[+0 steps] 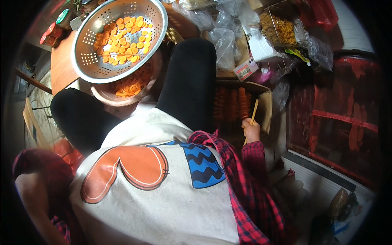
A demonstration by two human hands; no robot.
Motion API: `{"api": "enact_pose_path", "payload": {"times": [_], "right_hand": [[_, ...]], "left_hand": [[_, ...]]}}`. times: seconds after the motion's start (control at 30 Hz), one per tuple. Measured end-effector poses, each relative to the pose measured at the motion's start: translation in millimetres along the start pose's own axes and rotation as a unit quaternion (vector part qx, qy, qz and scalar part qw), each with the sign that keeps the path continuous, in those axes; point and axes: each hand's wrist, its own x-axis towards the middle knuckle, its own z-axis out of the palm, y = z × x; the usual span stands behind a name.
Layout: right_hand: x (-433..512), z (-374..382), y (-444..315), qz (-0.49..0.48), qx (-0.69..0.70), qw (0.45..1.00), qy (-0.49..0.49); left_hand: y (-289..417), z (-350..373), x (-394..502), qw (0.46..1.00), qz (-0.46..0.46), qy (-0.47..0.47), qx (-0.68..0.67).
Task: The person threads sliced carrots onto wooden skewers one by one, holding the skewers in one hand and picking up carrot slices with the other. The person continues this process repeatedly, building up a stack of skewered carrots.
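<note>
At the right, my right hand is closed around a thin wooden stick over a cardboard box. A skewer of round orange slices ends at my fingertips; whether they grip it I cannot tell. Shadow covers further filled skewers in the box. My left hand is out of view. Beyond my knees a steel colander holds carrot slices, with a thin skewer lying across them. Partly beneath it, a bowl contains carrot shavings.
A smartphone lies near clear plastic bags. Behind it a wire basket holds yellow curled pieces. An orange-brown board and red-lidded jars stand left of the colander. A dark red panelled surface is at far right.
</note>
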Motion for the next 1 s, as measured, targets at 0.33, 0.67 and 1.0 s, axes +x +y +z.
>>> {"api": "enact_pose_path", "payload": {"times": [0.33,0.67,1.0], "right_hand": [[46.7,-5.6,71.7,-0.117,-0.257,0.953,0.107],[78.9,-6.8,107.7,0.0,-0.278,0.952,0.13],[75.2,-9.5,85.2,-0.036,-0.254,0.958,0.125]], "left_hand": [[-21.6,-12.3,12.2,1.0,-0.014,-0.014,0.014],[-33.1,-22.1,25.8,0.998,-0.047,-0.007,0.043],[-60.6,-39.4,-20.8,0.947,-0.206,0.213,0.122]]}}
